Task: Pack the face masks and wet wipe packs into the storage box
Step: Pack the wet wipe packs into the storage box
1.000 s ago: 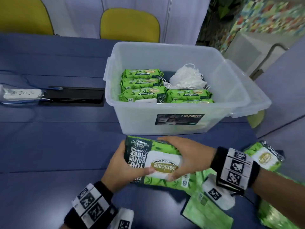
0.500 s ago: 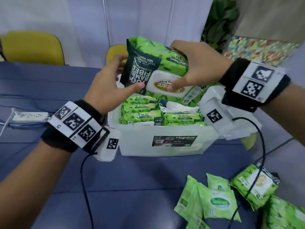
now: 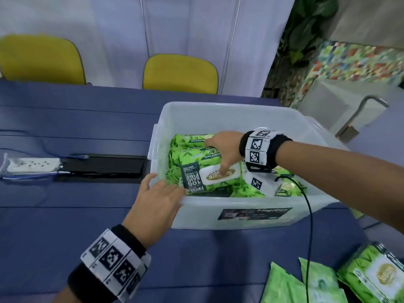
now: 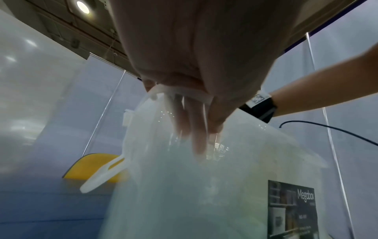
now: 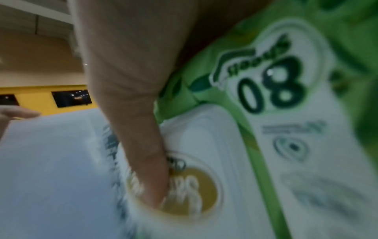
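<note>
The translucent storage box [image 3: 196, 217] stands on the blue table and holds several green wet wipe packs. My right hand [image 3: 227, 149] is inside it and grips a large green wet wipe pack [image 3: 192, 159] lying on top of the others. Its thumb [image 5: 147, 161] presses the pack's white lid [image 5: 204, 137], and its fingers curl over the far edge. My left hand [image 3: 157, 197] is at the box's front left corner. Its straight fingers [image 4: 196, 129] reach over the rim and show through the box wall [image 4: 204, 202]. The face masks are hidden.
More green wipe packs [image 3: 373, 278] and small sachets [image 3: 317, 285] lie on the table at the bottom right. A wrist cable [image 3: 309, 215] hangs over the box front. A power strip [image 3: 32, 165] and a black cable tray [image 3: 100, 166] sit left of the box. Yellow chairs [image 3: 179, 73] stand behind.
Both hands lifted the large pack from the table, carried it above the box, and it now lies inside. My left hand has let go and moved to the box rim.
</note>
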A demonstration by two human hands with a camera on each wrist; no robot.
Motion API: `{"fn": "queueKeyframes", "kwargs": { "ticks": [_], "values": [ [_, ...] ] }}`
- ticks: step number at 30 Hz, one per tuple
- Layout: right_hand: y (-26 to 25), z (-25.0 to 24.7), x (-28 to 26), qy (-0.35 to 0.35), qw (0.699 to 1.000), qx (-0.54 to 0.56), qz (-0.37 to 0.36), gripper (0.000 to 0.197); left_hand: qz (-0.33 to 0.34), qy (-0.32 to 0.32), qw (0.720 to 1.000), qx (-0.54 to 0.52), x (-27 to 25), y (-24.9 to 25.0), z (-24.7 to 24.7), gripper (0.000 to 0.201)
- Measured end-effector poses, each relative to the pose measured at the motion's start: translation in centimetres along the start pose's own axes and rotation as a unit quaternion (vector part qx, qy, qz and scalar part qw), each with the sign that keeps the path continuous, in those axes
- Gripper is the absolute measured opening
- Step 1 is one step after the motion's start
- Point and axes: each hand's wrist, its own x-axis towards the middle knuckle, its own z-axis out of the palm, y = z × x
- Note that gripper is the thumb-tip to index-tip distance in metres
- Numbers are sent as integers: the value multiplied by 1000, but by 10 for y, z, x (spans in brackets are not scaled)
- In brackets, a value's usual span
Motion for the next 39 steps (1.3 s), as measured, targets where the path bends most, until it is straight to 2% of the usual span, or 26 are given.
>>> {"fn": "queueKeyframes", "kwargs": {
  "ticks": [3, 9, 13, 17, 28, 33, 36, 39],
  "values": [
    [-9, 10, 28, -34, 998, -32, -42, 93, -1, 19, 1000, -17, -1, 0, 4, 10],
    [-32, 35, 60, -79, 983, -121, -112, 78, -29, 40, 999, 6, -3, 1, 9, 10],
    [-31, 51, 67, -50, 970, -183, -155, 86, -50, 15, 998, 24, -3, 3, 11, 21],
    [-22, 65, 64, -13, 973, -167, -158, 82, -62, 11, 998, 13, -4, 5, 11, 24],
    [-22, 90, 60, 11, 959, -233, -161, 94, -68, 20, 997, 4, -8, 3, 14, 13],
    [-16, 83, 61, 10, 968, -176, -181, 89, -64, 12, 998, 5, -7, 2, 13, 13],
    [-6, 75, 55, 37, 983, -58, -169, 81, -62, 10, 998, 5, -7, 2, 11, 13],
    [11, 56, 38, 86, 985, 91, -118, 75, -65, -12, 998, -4, -5, 2, 7, 14]
  ]
}}
